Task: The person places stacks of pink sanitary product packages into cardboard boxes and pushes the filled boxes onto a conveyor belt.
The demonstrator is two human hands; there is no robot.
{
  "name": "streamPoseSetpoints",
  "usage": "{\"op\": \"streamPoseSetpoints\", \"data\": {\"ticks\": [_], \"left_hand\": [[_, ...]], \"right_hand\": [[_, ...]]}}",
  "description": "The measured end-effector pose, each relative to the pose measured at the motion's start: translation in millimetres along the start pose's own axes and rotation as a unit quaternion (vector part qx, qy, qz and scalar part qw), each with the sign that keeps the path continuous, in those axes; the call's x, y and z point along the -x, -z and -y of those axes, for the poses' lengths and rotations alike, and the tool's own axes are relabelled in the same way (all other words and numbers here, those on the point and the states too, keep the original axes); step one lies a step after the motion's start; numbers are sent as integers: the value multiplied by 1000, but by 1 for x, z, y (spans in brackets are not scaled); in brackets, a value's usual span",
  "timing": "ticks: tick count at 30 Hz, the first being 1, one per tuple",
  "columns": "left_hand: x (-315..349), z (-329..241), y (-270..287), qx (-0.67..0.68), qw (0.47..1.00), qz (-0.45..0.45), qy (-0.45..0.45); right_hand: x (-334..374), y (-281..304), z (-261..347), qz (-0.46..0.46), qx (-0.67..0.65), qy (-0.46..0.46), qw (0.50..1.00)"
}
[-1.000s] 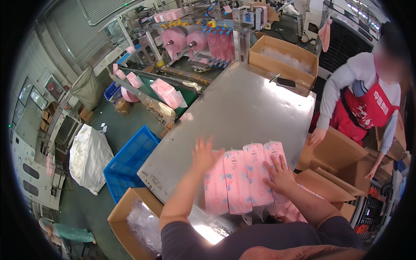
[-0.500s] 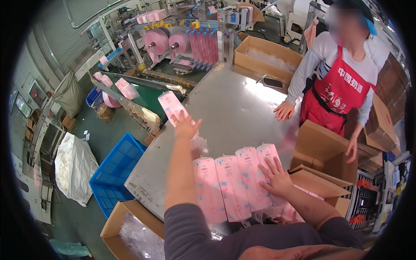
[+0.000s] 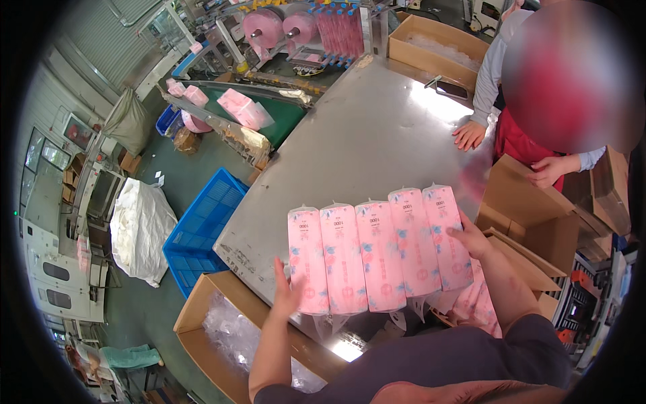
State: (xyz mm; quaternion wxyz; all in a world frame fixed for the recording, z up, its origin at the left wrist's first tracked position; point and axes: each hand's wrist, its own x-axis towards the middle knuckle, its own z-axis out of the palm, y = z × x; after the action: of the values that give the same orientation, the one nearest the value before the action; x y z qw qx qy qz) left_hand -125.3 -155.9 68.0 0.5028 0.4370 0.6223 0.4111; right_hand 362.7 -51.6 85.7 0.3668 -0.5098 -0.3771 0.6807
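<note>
Several pink, plastic-wrapped tissue packs (image 3: 381,256) stand side by side in a row at the near edge of the metal table (image 3: 336,148). My left hand (image 3: 288,289) is open, its fingers stretched along the row's left end. At the other end, my right hand (image 3: 472,239) grips the outermost pack, with the thumb over its face and the other fingers mostly hidden at its side. More pink packs (image 3: 474,303) lie below my right forearm, partly covered by the row.
An open carton (image 3: 531,209) stands at right, beside a co-worker in a red apron with one hand (image 3: 470,135) on the table. Blue crate (image 3: 202,236) and carton of clear plastic bags (image 3: 229,330) are at left. Beyond, a green conveyor (image 3: 282,124) carries pink packs.
My left hand has drawn back from the far pack to the row's left end, and the row is one pack longer. My right hand has shifted from the packs' faces to the right end.
</note>
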Motion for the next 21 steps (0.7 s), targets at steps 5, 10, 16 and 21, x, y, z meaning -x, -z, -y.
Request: {"op": "streamPoseSetpoints", "data": {"ticks": [5,10,16,21], "left_hand": [[-71,26,-22,501,826,78,245],[-73,3,-67,466,858,110,186],[-32,-85,-148,402,873,241,138],[2,-140,-288,298,806,457,230]], "right_hand": [[-32,36,-76,19,-322,-148,935],[-15,27,-55,73,-390,-143,907],[159,99,43,-44,-295,-9,954],[359,157,129,-103,-217,-29,970]]}}
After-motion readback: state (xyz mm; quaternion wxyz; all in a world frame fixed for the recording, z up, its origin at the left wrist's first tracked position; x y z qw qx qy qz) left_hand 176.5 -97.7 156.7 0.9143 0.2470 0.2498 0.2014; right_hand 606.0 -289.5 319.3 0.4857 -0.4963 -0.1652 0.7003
